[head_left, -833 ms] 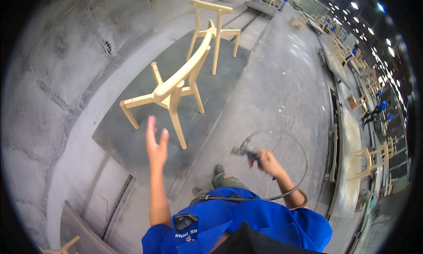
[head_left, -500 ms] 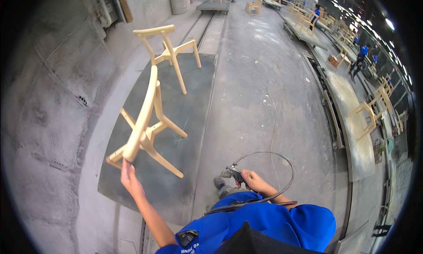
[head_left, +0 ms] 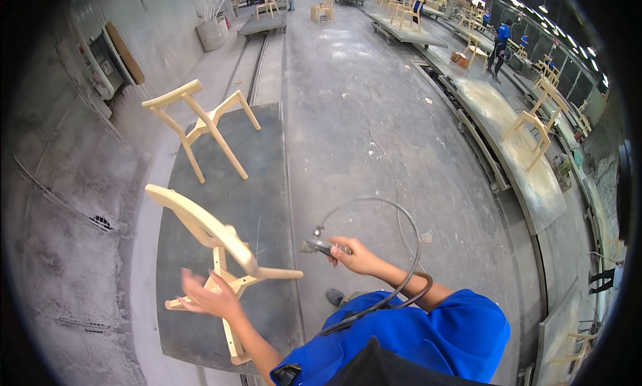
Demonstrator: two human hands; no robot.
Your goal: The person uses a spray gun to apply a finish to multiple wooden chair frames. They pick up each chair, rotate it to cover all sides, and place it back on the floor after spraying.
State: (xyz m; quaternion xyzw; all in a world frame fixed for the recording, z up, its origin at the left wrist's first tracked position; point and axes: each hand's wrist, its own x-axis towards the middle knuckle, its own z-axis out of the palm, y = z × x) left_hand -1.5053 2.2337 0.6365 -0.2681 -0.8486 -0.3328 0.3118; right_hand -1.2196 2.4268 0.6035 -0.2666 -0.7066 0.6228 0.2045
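Two open-framed chairs of pale bare wood stand on one dark grey flat platform (head_left: 267, 185): the far chair (head_left: 212, 129) in its far half, toward the left edge, and the near chair (head_left: 204, 224) in its near half. The near chair's thick, curved back rail has its long axis slanting from beyond the platform's left edge, as seen from above, toward the right edge; one leg points right and ends about at that edge, and another runs down to the near edge. The person's left hand (head_left: 210, 296), slightly blurred, is beside the near chair with fingers open and spread; whether it touches the wood I cannot tell. The right hand (head_left: 354, 255) has its fingers closed around one dark gun-shaped tool with a metal head (head_left: 321, 245), its long axis roughly crosswise and its head pointing left toward the near chair. One grey flexible hose (head_left: 419, 242) loops from the tool over the right forearm.
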